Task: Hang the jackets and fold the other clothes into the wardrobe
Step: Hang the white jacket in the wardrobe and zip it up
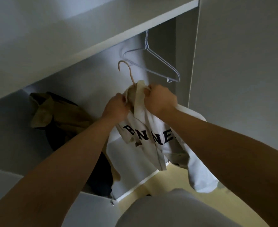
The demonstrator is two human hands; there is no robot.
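Observation:
A white jacket [153,138] with dark block letters hangs from both my hands in front of the open wardrobe [102,45]. My left hand [115,106] pinches its collar on the left. On the right, my right hand [159,99] grips the collar fabric. A beige hanger [128,72] sticks up out of the collar, its hook free in the air below the shelf. Hidden by the jacket is the rest of that hanger. An empty white wire hanger [157,63] hangs under the shelf, just above and right of my hands.
An olive-brown and dark garment [61,118] hangs inside the wardrobe at the left. The wardrobe's right side panel [233,63] stands close to my right arm. Pale yellow floor [175,179] shows below, along with my grey-clad knee [175,210].

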